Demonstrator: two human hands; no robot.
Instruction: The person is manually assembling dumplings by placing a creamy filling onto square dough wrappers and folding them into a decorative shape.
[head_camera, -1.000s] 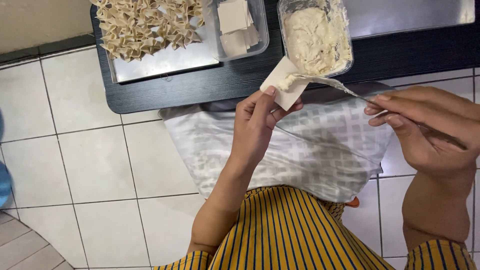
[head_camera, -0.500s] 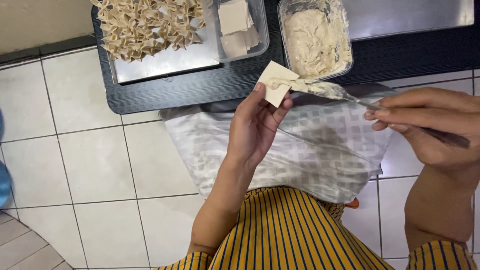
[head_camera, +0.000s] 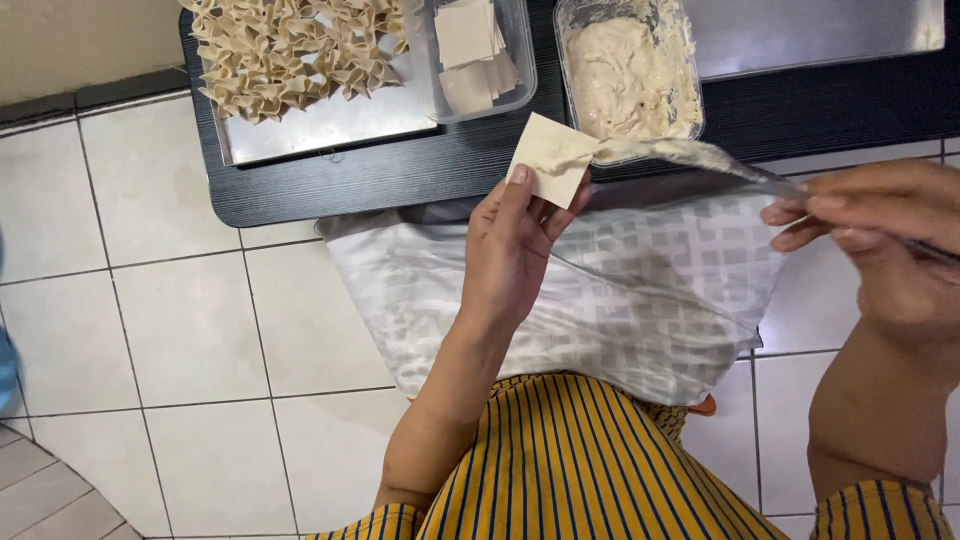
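My left hand (head_camera: 515, 250) holds a square dumpling wrapper (head_camera: 549, 158) up by its lower edge, above a grey checked cloth on my lap. My right hand (head_camera: 880, 235) grips a metal knife (head_camera: 690, 158) whose blade, coated with pale filling, touches the wrapper's middle. Just beyond sits a clear tub of pale filling (head_camera: 628, 72). A clear tub with a stack of square wrappers (head_camera: 472, 45) stands to its left.
A steel tray (head_camera: 320, 125) of several folded dumplings (head_camera: 290, 50) lies on the low black table (head_camera: 400, 175), with another steel tray (head_camera: 810, 35) at the far right. The checked cloth (head_camera: 640, 300) covers my lap. White tiled floor (head_camera: 150, 330) spreads to the left.
The knife left the filling tub and its loaded blade now rests on the wrapper. My left hand has shifted slightly left with the wrapper, and my right hand has moved right.
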